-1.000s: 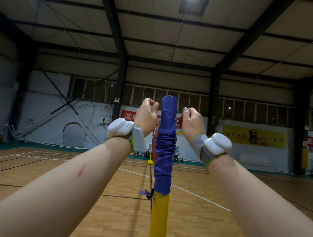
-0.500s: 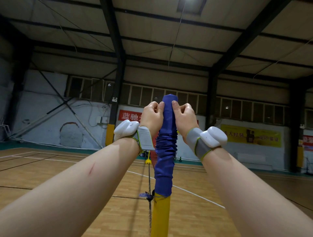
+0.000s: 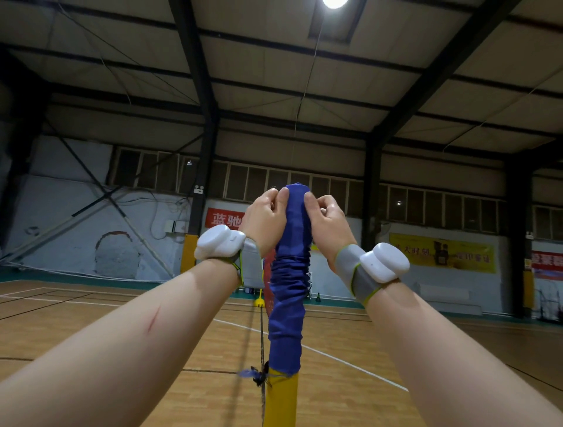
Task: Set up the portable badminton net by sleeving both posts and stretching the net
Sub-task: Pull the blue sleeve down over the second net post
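Head view, upward tilt. Left hand [image 3: 264, 218] and right hand [image 3: 326, 222] both pinched the top of the blue sleeve [image 3: 290, 274], one on each side, thumbs pressed against the fabric just below its closed tip, remaining fingers curled in. Grip on both sides: clenched on the sleeve cloth.

Sleeve sat over the upper part of the yellow post [image 3: 281, 399], upright, centre of frame. Fabric smooth near the top, bunched in folds through the middle, smooth again toward the lower hem. Hem ended well above the frame's bottom edge; bare yellow post showed below it.

Dark net cord [image 3: 261, 344] hung along the left side of the post, knotted with a blue tie [image 3: 251, 373] just at the sleeve's hem. Red net material [image 3: 268, 292] was visible behind the sleeve on its left.

Each wrist carried a grey strap with a white device: left [image 3: 220, 245], right [image 3: 384, 265].

Far: wooden court floor [image 3: 91, 307] with white lines, a small yellow cone [image 3: 259, 301], white wall with a red banner [image 3: 224, 218] left and a yellow banner [image 3: 441, 256] right. Ceiling lamp [image 3: 334, 3] lit overhead.
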The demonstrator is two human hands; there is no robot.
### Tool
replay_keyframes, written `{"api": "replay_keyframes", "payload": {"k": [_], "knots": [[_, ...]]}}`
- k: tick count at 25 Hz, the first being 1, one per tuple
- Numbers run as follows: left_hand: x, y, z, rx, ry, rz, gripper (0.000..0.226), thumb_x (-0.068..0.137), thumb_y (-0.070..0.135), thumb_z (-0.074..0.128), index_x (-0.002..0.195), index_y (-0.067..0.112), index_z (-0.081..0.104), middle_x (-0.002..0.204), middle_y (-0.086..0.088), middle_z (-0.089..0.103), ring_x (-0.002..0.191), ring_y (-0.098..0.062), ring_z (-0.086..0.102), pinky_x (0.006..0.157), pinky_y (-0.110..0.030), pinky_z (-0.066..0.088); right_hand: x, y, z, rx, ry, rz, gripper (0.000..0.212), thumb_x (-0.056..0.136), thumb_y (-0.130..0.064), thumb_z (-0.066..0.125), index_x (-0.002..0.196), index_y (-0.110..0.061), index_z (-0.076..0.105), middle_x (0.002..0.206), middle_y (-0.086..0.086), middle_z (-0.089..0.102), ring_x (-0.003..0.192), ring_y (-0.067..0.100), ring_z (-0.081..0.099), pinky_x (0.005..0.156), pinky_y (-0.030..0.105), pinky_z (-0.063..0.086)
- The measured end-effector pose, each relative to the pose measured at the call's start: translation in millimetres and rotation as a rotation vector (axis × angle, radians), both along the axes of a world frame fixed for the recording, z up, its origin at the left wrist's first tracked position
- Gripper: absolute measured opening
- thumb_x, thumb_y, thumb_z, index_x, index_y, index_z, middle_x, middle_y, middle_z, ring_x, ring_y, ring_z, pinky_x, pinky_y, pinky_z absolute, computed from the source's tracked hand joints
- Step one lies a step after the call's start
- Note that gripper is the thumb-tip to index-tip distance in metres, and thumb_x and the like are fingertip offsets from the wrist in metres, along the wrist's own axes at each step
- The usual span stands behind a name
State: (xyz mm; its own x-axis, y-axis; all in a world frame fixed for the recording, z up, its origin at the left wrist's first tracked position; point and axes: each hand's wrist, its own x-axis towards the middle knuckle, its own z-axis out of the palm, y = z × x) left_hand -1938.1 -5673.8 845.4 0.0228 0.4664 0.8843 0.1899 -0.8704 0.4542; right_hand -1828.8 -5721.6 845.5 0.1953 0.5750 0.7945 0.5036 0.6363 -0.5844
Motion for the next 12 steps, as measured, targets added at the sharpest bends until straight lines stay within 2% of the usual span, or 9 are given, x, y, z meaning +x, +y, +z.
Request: {"api": "replay_keyframes", "payload": {"k": [3,5,9,12], "knots": [[4.9,1.3,-3.0,0.113,-0.043,0.076,0.042,0.097,0.034,0.038,0.056,0.026,0.035,0.053,0.007,0.038,0.049,-0.002,0.043,0.049,-0.014,0.032,3.5,1.7,3.0,0.029,-0.027,-0.02,0.029,0.097,-0.032,0.04,0.074,-0.014,0.042,0.067,0.006,0.043,0.069,0.025,0.042,0.068,0.042,0.041],[1.9,2.8,-4.4,0.167,-0.009,0.129,0.041,0.097,0.031,0.038,0.057,0.028,0.034,0.054,0.008,0.039,0.05,-0.001,0.045,0.048,-0.012,0.032,3.6,3.4,-0.8,0.064,-0.043,0.005,0.029,0.097,-0.026,0.041,0.071,-0.014,0.041,0.067,0.007,0.041,0.068,0.024,0.039,0.068,0.044,0.042],[-4.8,5.9,-17.5,0.158,0.076,0.151,0.037,0.097,0.031,0.038,0.061,0.026,0.038,0.058,0.008,0.043,0.055,-0.012,0.043,0.057,-0.029,0.036,4.4,5.3,-20.1,0.079,-0.094,0.004,0.027,0.097,-0.022,0.041,0.08,-0.002,0.048,0.07,0.006,0.045,0.07,0.026,0.043,0.071,0.045,0.042],[-9.0,4.7,-27.9,0.167,0.112,0.115,0.03,0.097,0.026,0.041,0.072,0.01,0.05,0.061,0.007,0.046,0.061,-0.018,0.044,0.063,-0.032,0.039,5.1,3.9,-33.8,0.06,-0.101,0.023,0.024,0.097,-0.022,0.042,0.079,-0.006,0.048,0.076,0.011,0.049,0.072,0.028,0.046,0.074,0.047,0.045]]}}
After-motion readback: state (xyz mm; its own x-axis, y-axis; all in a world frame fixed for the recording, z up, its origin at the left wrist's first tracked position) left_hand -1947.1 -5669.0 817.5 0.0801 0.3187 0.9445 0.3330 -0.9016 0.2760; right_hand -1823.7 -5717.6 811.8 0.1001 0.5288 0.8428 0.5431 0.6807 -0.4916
